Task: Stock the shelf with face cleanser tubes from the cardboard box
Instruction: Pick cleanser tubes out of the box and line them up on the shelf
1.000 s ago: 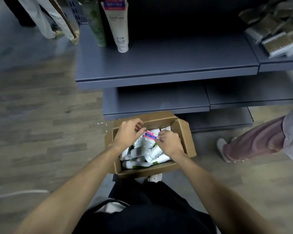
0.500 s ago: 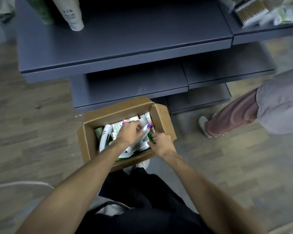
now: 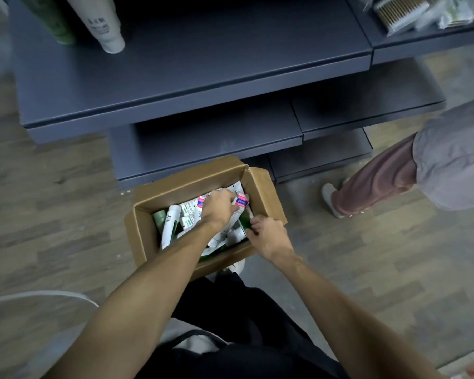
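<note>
Both hands are down in the open cardboard box (image 3: 144,236) on the wooden floor (image 3: 52,203), just in front of the dark shelf (image 3: 192,75). The left hand (image 3: 218,207) has its fingers curled around a white tube with a pink end (image 3: 240,205) near the box's far right corner, while the right hand (image 3: 268,236) pinches a green tube (image 3: 246,224) by the right wall. More tubes (image 3: 171,225) lie jumbled inside, and two tubes (image 3: 99,21) already stand on the shelf's upper left

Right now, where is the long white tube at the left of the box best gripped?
Pinch the white tube round its middle, coming from above: it lies lengthwise along the cardboard box left wall, top side exposed, clear of both hands.
</note>
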